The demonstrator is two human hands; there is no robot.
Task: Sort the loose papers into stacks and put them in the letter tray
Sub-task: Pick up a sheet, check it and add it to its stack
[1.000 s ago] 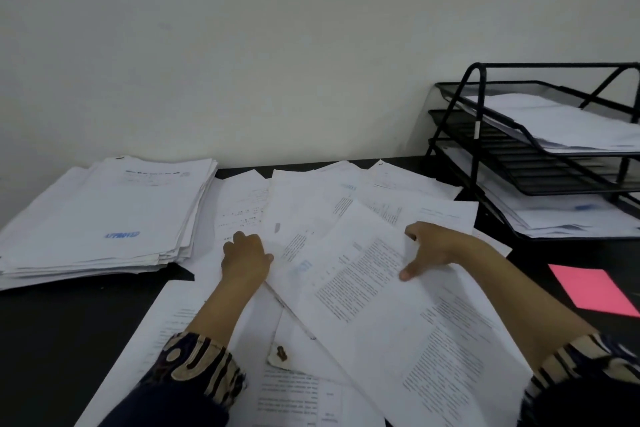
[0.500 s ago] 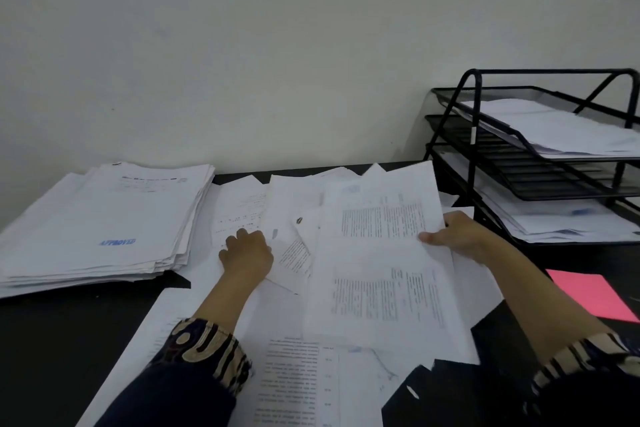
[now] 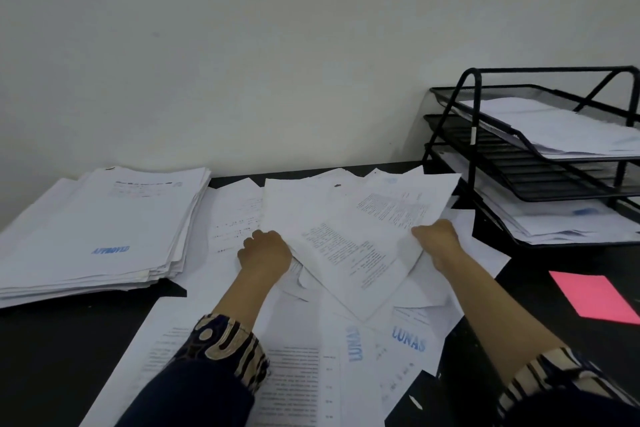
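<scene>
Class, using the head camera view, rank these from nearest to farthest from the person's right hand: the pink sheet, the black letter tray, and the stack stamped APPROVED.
From the right hand:
1. Black letter tray, just right of the hand and behind it.
2. Pink sheet, on the desk to its right, nearer the camera.
3. Stack stamped APPROVED, far left, beyond the left hand.

A single head-worn view looks forward and down, close over the black desk [image 3: 52, 357] toward the wall [image 3: 242, 45].
</scene>
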